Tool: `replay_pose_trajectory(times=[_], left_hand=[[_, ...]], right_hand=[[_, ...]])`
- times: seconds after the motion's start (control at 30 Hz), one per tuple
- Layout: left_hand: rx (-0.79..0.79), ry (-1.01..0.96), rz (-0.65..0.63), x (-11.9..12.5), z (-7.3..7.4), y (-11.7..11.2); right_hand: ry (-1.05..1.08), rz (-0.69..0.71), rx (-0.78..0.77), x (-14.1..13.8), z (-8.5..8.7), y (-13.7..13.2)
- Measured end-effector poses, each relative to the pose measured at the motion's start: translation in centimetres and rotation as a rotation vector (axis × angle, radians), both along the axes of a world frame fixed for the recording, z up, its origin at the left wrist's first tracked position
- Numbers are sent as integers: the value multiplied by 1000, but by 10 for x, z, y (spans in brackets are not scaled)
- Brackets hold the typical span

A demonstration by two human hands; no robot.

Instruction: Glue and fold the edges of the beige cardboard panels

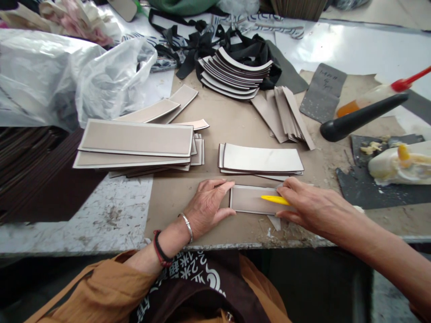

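Note:
A rectangular beige panel (249, 197) with a pale border lies flat near the table's front edge. My left hand (208, 204) holds its left end, thumb at the near corner and fingers at the far corner. At the right end, my right hand (298, 199) grips a yellow pointed tool (274, 199), its tip lying over the panel; thumb and fingers also touch the panel's edges. Just beyond is a small stack of white-faced panels (262, 157). A larger stack of beige panels (138, 137) lies to the left. The right palm hides the tool's other end.
Curved strips (232, 74) are piled at the back, beside narrow beige strips (288, 114). On the right are a black handle-like object (363, 119), a red-tipped bottle (365, 101) and a glue-smeared container (400, 166). Clear plastic bags (111, 76) sit at left.

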State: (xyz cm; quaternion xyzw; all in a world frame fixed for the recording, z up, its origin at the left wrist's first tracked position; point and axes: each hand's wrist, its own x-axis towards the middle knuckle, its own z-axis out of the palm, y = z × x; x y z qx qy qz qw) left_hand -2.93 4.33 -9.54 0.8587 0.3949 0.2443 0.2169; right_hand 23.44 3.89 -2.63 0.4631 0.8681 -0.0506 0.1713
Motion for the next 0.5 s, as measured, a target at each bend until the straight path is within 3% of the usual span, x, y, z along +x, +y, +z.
replay_pose_trajectory(times=[0.5], left_hand=[[130,17,-79,-2,-4,2]], right_hand=[[-61,-43,-44,-12,8,0]])
